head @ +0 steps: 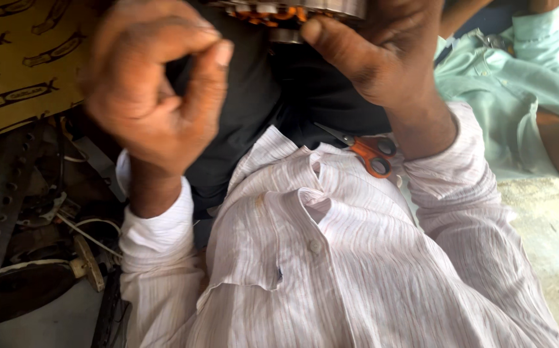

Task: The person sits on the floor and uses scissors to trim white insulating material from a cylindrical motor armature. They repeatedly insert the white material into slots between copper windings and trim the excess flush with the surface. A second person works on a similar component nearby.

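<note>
So the person has both hands up near the top of the shot, working at one round metal part (292, 16) with orange windings showing along its lower edge. Only a slice of it is in view, so what kind of part it is stays unclear.

The left hand (154, 87) sits well to the left of the metal part, a bit blurred, fingers curled in with the thumb tip meeting the forefinger in a loop. Whether anything is pinched in there can't be told. The right hand (382, 51) is just below and right of the metal part, thumb pointing up at its lower edge and about touching it; the other fingers are hidden behind, so the grip can't be told either.

Below the metal part there's one dark cloth (273, 96) draped over the lap, and one pair of scissors (366, 151) with orange handles lying lower still, right by the right wrist, blades closed.

Both arms wear a pale striped shirt (331, 258). Far right of the metal part, a second person's mint green sleeve (518, 84) shows. Far left of it hangs one yellow patterned cloth (15, 64).
</note>
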